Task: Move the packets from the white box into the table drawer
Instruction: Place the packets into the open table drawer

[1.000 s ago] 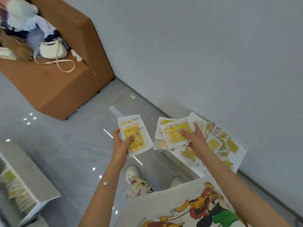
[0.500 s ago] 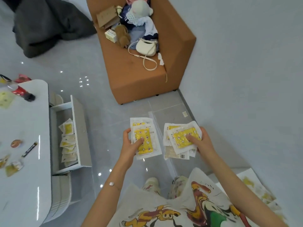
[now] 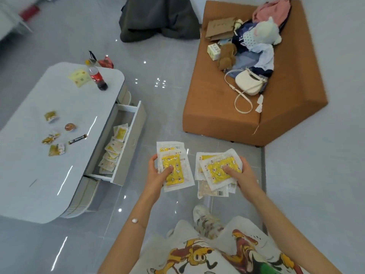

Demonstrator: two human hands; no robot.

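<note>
My left hand grips a small stack of white packets with yellow centres, thumb on top. My right hand holds a larger fanned stack of the same packets, thumb pressed on the top one. Both stacks hang above the grey floor in front of me. The white table's drawer stands pulled out to my left, with several yellow packets lying inside it. The white box is out of view.
The white table carries a cola bottle, snack wrappers and a yellow sheet. An orange sofa with a white bag, toys and clothes stands ahead on the right. A dark cloth heap lies on the floor beyond.
My view has swung left, away from the white box by the wall, bringing the table and its open drawer into sight. Both hands kept their packet stacks.
</note>
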